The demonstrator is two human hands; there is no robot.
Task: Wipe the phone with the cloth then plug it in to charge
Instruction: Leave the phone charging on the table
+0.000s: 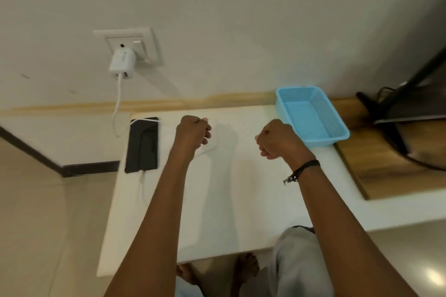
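Both fists curled, holding nothing visible: left hand mid-frame, right hand beside the blue basket. Phone lies flat at the white table's left edge, cable running up to the charger in the wall socket, upper left. Cloth not seen.

A blue basket sits on the white table by the wall.

Location: domestic room, home interior.
Indicators: painted wall with socket and charger, white table, tiled floor, bare feet.
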